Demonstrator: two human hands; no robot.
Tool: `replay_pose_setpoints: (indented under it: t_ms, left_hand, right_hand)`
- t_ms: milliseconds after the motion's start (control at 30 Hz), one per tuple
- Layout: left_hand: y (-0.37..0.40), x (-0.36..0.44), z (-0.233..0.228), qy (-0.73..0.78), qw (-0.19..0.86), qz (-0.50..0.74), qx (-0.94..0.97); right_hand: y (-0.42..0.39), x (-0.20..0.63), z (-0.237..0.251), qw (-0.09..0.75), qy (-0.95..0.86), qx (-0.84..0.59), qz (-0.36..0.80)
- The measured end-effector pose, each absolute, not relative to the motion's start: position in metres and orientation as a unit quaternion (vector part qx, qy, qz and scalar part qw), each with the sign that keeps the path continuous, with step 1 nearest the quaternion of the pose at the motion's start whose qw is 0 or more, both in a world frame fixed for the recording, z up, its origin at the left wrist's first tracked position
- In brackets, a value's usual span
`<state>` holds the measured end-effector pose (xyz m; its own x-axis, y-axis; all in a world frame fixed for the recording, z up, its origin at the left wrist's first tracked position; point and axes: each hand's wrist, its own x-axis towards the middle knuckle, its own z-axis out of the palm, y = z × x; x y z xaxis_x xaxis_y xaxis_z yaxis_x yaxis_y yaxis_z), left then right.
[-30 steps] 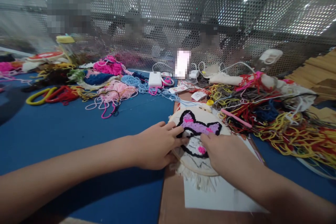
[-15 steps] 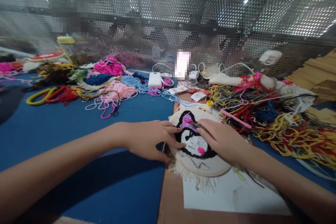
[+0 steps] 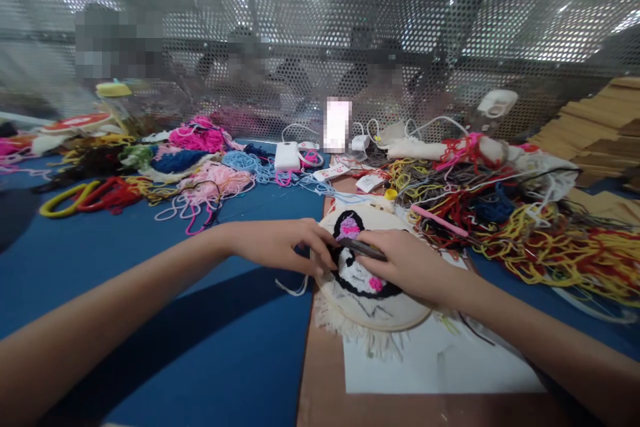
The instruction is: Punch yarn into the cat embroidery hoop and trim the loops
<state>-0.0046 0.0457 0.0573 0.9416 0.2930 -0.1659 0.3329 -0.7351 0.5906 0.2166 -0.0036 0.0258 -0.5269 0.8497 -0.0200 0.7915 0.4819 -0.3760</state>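
Note:
A round embroidery hoop [image 3: 395, 327] lies flat before me, stretched with cream cloth. On it is a black-outlined figure in yarn, with a white face [image 3: 357, 280], a pink cheek spot [image 3: 375, 284] and a purple-and-pink upper part [image 3: 349, 228]. My right hand [image 3: 400, 257] rests over the figure, closed around a slim dark tool [image 3: 364, 249]; its exact kind is not clear. Its tip points left toward my left hand [image 3: 300, 247], whose fingers are bent together at the figure's left edge. Anything pinched there is hidden. Loose white yarn [image 3: 295, 290] trails below that hand.
Tangled yarn heaps [image 3: 530, 220] lie to the right, beside a pink pen-like tool [image 3: 440, 220]. More yarn piles [image 3: 215, 177] spread at back left. A white charger block [image 3: 287, 157] and lit phone [image 3: 337, 125] stand behind. White paper [image 3: 425, 373] lies under the hoop.
My left fingers have drawn together and up, from spread across the hoop. The dark tool now lies lower, across the figure's middle. White yarn shows more at the left. The view has shifted slightly.

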Motion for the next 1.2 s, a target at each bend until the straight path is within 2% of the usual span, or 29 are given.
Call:
replay_pose_setpoints:
  t_ms: [333, 433, 500, 600, 667, 767, 900, 1067, 1200]
  left_hand:
    - [0.045, 0.012, 0.035, 0.341, 0.317, 0.068, 0.883]
    - [0.047, 0.015, 0.028, 0.353, 0.331, 0.088, 0.871]
    - [0.046, 0.018, 0.025, 0.342, 0.303, 0.095, 0.884]
    - [0.042, 0.024, 0.019, 0.318, 0.199, 0.114, 0.920]
    - [0.039, 0.027, 0.015, 0.297, 0.166, 0.130, 0.931]
    - [0.039, 0.029, 0.008, 0.275, 0.193, 0.165, 0.927]
    - [0.044, 0.023, 0.006, 0.256, 0.254, 0.185, 0.914]
    - [0.047, 0.017, 0.008, 0.248, 0.274, 0.186, 0.911]
    - [0.050, 0.017, 0.006, 0.248, 0.289, 0.192, 0.905]
  right_hand:
    - [-0.003, 0.221, 0.023, 0.126, -0.858, -0.469, 0.165]
    - [-0.004, 0.221, 0.027, 0.136, -0.853, -0.477, 0.161]
    - [-0.004, 0.222, 0.031, 0.152, -0.845, -0.490, 0.149]
    - [-0.002, 0.225, 0.039, 0.163, -0.826, -0.528, 0.113]
    - [-0.001, 0.229, 0.042, 0.142, -0.813, -0.558, 0.086]
    - [-0.002, 0.235, 0.040, 0.119, -0.819, -0.558, 0.063]
    - [-0.007, 0.242, 0.036, 0.126, -0.872, -0.471, 0.048]
    - [-0.016, 0.242, 0.033, 0.039, -0.922, -0.380, 0.065]
    - [-0.018, 0.240, 0.031, 0.017, -0.936, -0.348, 0.044]
